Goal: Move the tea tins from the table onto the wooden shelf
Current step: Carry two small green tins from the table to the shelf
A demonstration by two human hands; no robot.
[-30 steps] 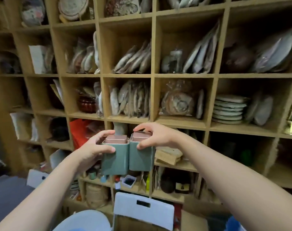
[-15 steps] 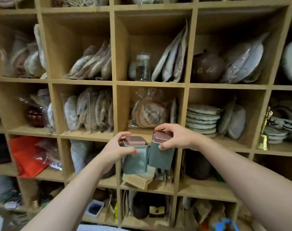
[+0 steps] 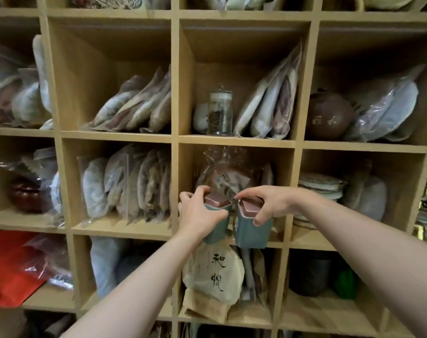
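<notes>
- Your left hand (image 3: 198, 215) grips one green tea tin (image 3: 219, 222).
- Your right hand (image 3: 266, 206) grips another tea tin (image 3: 252, 230) beside it, before the wooden shelf (image 3: 234, 140).

Left hand (image 3: 199, 215) and right hand (image 3: 268, 206) each hold a teal tin before the wooden shelf (image 3: 176, 140).

Wooden cubby shelf (image 3: 174, 137) fills view, compartments crowded, dim light.
</notes>
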